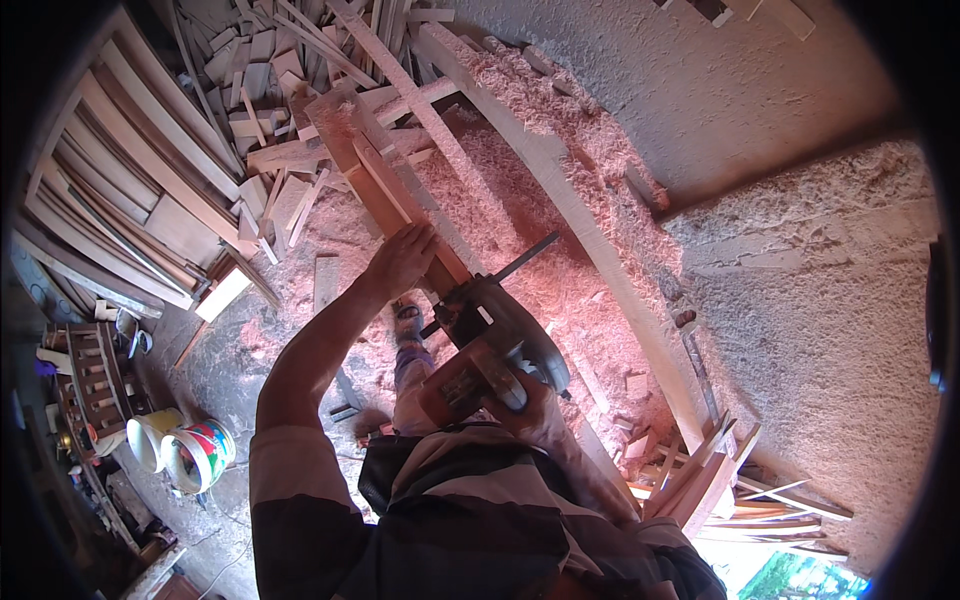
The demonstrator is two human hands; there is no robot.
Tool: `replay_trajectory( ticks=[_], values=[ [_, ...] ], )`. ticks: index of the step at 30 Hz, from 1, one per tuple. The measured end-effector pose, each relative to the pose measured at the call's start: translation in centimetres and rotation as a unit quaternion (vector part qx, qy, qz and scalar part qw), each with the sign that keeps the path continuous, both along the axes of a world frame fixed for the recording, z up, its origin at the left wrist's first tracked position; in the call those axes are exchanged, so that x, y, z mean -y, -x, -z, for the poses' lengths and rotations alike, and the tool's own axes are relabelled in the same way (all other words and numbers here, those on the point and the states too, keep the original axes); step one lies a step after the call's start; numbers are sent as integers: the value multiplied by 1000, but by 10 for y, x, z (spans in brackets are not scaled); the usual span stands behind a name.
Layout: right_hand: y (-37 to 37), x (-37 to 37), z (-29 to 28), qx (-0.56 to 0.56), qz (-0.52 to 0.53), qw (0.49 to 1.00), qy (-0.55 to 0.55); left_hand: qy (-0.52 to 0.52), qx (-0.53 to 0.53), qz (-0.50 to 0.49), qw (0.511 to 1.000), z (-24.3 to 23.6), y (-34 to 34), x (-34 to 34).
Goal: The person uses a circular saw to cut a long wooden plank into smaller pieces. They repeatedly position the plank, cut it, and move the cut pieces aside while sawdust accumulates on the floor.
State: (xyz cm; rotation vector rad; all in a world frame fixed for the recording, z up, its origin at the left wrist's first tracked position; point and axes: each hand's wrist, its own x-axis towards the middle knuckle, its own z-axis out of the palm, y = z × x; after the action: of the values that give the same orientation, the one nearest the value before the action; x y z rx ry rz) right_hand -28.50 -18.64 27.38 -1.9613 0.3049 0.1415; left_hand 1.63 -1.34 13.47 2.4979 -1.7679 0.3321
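Observation:
A long reddish wooden board [388, 190] runs away from me on a narrow bench. My left hand [403, 260] is closed over its near part, fingers curled across the edge. At the near end of the board sits a dark handheld power planer [500, 330], a metal bar jutting from its side. My right hand [535, 415] is wrapped round the planer's rear handle, its fingers partly hidden by the tool. The planer's sole is out of sight.
Pink wood shavings [530, 200] cover the floor and a long curved beam [590, 240] on the right. Curved timbers [130, 150] lean at the left. Offcuts [255, 70] pile up at the far end. Buckets [200, 455] stand at the lower left; a rough wall [800, 290] rises at right.

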Motion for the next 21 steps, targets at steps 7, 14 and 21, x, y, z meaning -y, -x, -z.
replay_trajectory(
  ticks=[7,14,21],
  values=[
    [10,3,24,9,-22,999,-24,-10,18,-11,1000,13,-10,-5],
    [1,0,17,-37,-10,999,-31,6,31,-5,999,12,-4,-4],
    [9,0,8,-55,-25,998,-3,-34,-9,-2,999,-2,5,-4]
  ],
)
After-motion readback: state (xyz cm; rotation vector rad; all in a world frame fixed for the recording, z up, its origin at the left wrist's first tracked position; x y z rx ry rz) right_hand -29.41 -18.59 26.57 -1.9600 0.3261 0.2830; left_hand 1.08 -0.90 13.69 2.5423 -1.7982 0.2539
